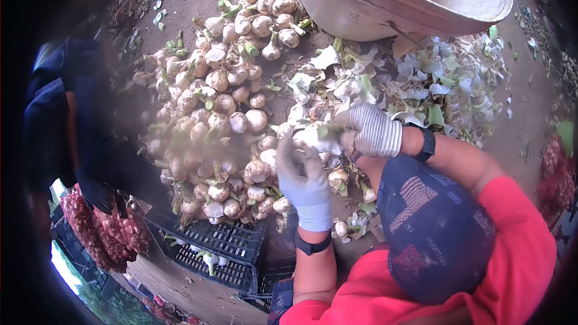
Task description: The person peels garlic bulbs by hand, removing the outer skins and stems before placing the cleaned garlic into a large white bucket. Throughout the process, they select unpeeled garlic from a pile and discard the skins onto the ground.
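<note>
My left hand (306, 189), in a light grey glove, has its fingers apart at the edge of a garlic heap (226, 102). Just right of its fingertips is a blurred white and green piece (319, 135), seemingly garlic. My right hand (368, 131), in a striped glove, is closed on the piece's other side; what its curled fingers grip is unclear. Both wrists carry black bands. Beyond my right hand lie white and green peelings (433, 78). My bent knee (436, 229), in dark printed cloth, rises between my arms.
A large metal tub (361, 9) with pale bulbs inside stands at the top. Black crates (211, 247) sit at the lower left, near red net bags (102, 229). A dark-clothed person (72, 108) is at the left; their gloved hand (93, 191) is beside the bags.
</note>
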Motion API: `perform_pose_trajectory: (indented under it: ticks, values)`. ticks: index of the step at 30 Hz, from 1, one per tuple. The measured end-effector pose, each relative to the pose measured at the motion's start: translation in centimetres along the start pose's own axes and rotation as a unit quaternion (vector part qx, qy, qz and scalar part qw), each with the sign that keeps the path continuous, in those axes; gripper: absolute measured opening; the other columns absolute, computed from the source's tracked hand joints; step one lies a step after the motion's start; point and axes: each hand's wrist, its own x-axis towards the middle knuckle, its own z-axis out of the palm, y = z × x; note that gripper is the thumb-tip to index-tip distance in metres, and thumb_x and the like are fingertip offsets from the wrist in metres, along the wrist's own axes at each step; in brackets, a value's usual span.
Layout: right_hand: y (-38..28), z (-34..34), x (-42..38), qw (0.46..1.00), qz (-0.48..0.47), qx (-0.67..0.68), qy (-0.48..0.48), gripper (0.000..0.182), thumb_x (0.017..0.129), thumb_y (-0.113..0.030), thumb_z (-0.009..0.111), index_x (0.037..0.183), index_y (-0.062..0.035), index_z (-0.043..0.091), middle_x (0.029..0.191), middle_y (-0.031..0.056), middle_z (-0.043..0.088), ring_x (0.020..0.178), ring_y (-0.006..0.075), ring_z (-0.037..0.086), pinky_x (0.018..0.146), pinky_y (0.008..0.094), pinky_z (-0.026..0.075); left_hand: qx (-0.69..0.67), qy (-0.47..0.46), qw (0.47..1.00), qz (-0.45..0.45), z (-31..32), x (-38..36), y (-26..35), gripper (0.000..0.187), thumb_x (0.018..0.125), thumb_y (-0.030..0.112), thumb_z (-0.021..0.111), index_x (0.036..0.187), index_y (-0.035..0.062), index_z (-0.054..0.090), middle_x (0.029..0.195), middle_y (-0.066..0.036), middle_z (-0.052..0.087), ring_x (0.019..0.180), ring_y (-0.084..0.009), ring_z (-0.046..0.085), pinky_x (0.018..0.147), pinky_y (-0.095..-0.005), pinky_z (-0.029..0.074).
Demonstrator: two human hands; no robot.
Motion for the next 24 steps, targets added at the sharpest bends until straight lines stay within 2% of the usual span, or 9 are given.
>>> perform_pose_trajectory:
  ticks: [3, 6, 8, 9, 13, 15, 17, 18, 24]
  values:
    - [1.9, 0.7, 0.4, 0.992, -0.109, -0.058, -0.022, 0.018, 0.077, -0.012, 0.052, 0.086, 0.0009, 0.062, 0.067, 0.0154, 0.059, 0.065, 0.0283, 0.06, 0.06, 0.037, 0.048, 0.167, -0.01, 0.966, 0.196, 1.4, -0.4, -2.1, 0.048, 0.074, 0.026, 0.07, 0.11, -0.0009, 0.052, 0.095, -0.014, 0.057, 0.081, -0.0224, 0.058, 0.073, -0.032, 0.046]
    - [2.2, 0.6, -0.4, 0.986, 0.039, 0.114, -0.119, 0.015, 0.081, -0.01, 0.051, 0.081, 0.0007, 0.062, 0.062, 0.0064, 0.057, 0.055, 0.0182, 0.056, 0.053, 0.0317, 0.046, -0.072, -0.113, 0.989, -0.064, 1.2, 1.1, -4.3, 0.028, 0.083, 0.024, 0.063, 0.097, 0.0019, 0.056, 0.08, -0.004, 0.056, 0.071, -0.0129, 0.054, 0.062, -0.0267, 0.045]
    - [3.1, 0.0, -0.7, 0.724, 0.201, 0.617, -0.234, 0.012, 0.082, -0.007, 0.053, 0.085, 0.0, 0.062, 0.062, 0.0002, 0.056, 0.052, 0.0085, 0.052, 0.048, 0.0244, 0.044, -0.176, -0.121, 0.958, -0.191, 0.6, 1.7, -3.4, 0.016, 0.09, 0.019, 0.055, 0.095, 0.0043, 0.055, 0.075, -0.002, 0.054, 0.065, -0.0085, 0.052, 0.053, -0.0237, 0.043]
    - [3.4, -0.7, -1.7, 0.729, 0.213, 0.633, -0.148, 0.016, 0.08, -0.006, 0.054, 0.094, 0.0001, 0.06, 0.064, 0.0013, 0.057, 0.05, 0.0061, 0.052, 0.044, 0.0203, 0.042, 0.003, -0.082, 0.995, 0.05, 0.8, 1.5, -4.4, 0.024, 0.094, 0.029, 0.049, 0.09, 0.0066, 0.054, 0.073, -0.005, 0.054, 0.061, -0.0136, 0.052, 0.051, -0.0266, 0.042]
    - [3.5, -5.4, -2.6, 0.773, 0.04, 0.631, 0.043, 0.029, 0.079, -0.011, 0.058, 0.106, -0.0004, 0.057, 0.076, 0.0049, 0.062, 0.054, 0.0062, 0.057, 0.039, 0.0182, 0.04, -0.453, -0.097, 0.873, -0.151, -1.2, 1.2, -4.8, 0.026, 0.096, 0.028, 0.042, 0.086, 0.0066, 0.052, 0.075, -0.007, 0.053, 0.067, -0.0196, 0.052, 0.059, -0.0309, 0.043]
    - [8.5, -11.8, -2.1, 0.963, 0.16, 0.203, 0.08, 0.041, 0.079, -0.014, 0.062, 0.115, 0.0014, 0.051, 0.087, 0.0119, 0.063, 0.069, 0.0232, 0.063, 0.053, 0.0321, 0.05, -0.418, -0.073, 0.897, -0.12, -1.7, 1.6, -2.4, 0.024, 0.093, 0.028, 0.049, 0.089, 0.0047, 0.052, 0.083, -0.003, 0.052, 0.078, -0.0125, 0.051, 0.071, -0.0281, 0.045]
    - [7.1, -10.2, -2.5, 0.967, 0.116, -0.207, 0.094, 0.044, 0.077, -0.018, 0.064, 0.115, -0.0005, 0.052, 0.091, 0.0145, 0.062, 0.079, 0.0264, 0.062, 0.066, 0.0361, 0.049, -0.348, -0.08, 0.928, -0.102, -1.9, 2.2, -1.4, 0.02, 0.092, 0.024, 0.051, 0.09, 0.0048, 0.053, 0.083, -0.004, 0.052, 0.078, -0.0123, 0.051, 0.071, -0.0273, 0.044]
    - [6.2, -9.0, -3.2, 0.807, 0.064, -0.58, 0.09, 0.047, 0.074, -0.022, 0.066, 0.115, -0.0024, 0.053, 0.094, 0.0172, 0.062, 0.088, 0.0297, 0.061, 0.078, 0.0401, 0.048, -0.274, -0.088, 0.953, -0.092, -1.8, 2.2, -1.3, 0.016, 0.091, 0.021, 0.053, 0.091, 0.0049, 0.053, 0.084, -0.004, 0.052, 0.078, -0.012, 0.051, 0.07, -0.0264, 0.044]
    - [-1.1, -0.8, -0.2, 0.96, -0.096, -0.261, 0.025, 0.024, 0.079, -0.026, 0.056, 0.086, -0.0044, 0.061, 0.075, 0.0172, 0.062, 0.071, 0.0338, 0.062, 0.064, 0.0418, 0.05, 0.081, -0.07, 0.963, 0.245, 0.1, 2.7, -2.0, 0.006, 0.084, 0.005, 0.055, 0.09, 0.0028, 0.053, 0.081, -0.008, 0.053, 0.075, -0.0186, 0.051, 0.07, -0.0307, 0.042]
